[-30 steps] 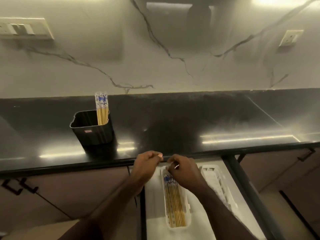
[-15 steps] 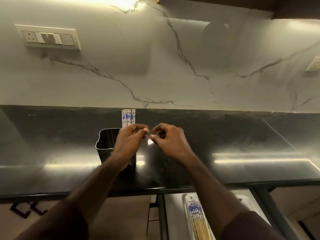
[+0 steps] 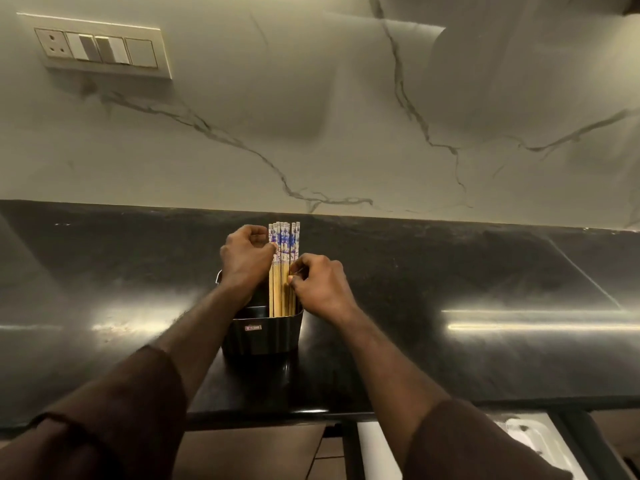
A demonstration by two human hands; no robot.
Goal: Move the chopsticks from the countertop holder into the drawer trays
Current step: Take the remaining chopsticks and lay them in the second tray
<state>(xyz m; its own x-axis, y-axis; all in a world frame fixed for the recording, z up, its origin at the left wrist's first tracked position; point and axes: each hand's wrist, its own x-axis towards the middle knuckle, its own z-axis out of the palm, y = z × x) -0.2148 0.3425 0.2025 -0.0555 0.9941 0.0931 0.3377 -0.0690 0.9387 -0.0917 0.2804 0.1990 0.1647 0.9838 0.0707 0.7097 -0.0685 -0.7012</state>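
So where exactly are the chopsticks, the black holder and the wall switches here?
chopsticks (image 3: pixel 284 242): head view, on the blue-patterned tops of the bundle.
black holder (image 3: pixel 273 336): head view, on its front wall, right of the small label.
wall switches (image 3: pixel 100 48): head view, on the middle of the switch plate.

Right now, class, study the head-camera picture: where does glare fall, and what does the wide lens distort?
Head view: bright streaks of glare lie on the black countertop either side of the holder; the wall's lower edge bows slightly; the chopsticks stay sharp between the left hand and right hand; the sleeves look dim.
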